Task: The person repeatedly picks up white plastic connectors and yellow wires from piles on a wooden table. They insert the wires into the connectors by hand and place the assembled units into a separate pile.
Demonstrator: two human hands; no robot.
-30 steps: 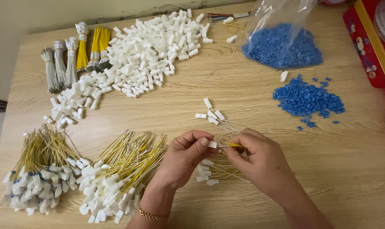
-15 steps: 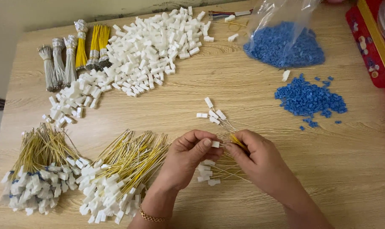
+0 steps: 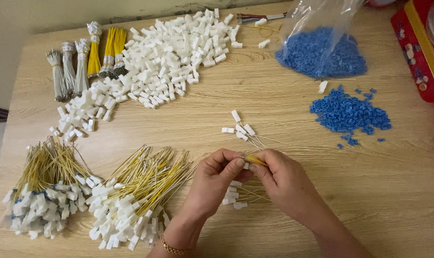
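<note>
**Both hands pinched on one yellow lead, centre-bottom of tabletop**

Left hand (image 3: 216, 184) at 6 o'clock, fingers closed on a small white plastic connector housing (image 3: 246, 166). Right hand (image 3: 285, 179) just beside it at 5 o'clock, fingers closed on a thin yellow insulated wire (image 3: 256, 161). Fingertips of both hands meet; wire end and housing sit right at the contact point. Looks like a two-hand pinch to keep a tiny part and a floppy lead lined up. Whether the wire is seated in the housing: cannot tell, fingers cover it.

Under the hands, a few finished leads with white ends (image 3: 233, 197) lie on the pale wood-grain tabletop (image 3: 408, 191), partly hidden by the right hand. Just beyond at 12, a small fan of white-capped leads (image 3: 241, 130), apart from the hands.

At 8 and 9 o'clock: two big heaps of yellow wires with white housings fitted (image 3: 131, 200) (image 3: 42, 191), near the left wrist, not touching.

Further out: loose pile of blue plastic pieces (image 3: 348, 113) at 2 o'clock, clear plastic bag of the same blue pieces (image 3: 319, 55) behind it. Long drift of loose white housings (image 3: 164, 59) at 11 to 12. Tied bundles of grey and yellow wire (image 3: 85, 62) at 10. Red box (image 3: 417, 52) at the far right edge.

Nothing sits between the hands and the stock piles.
</note>
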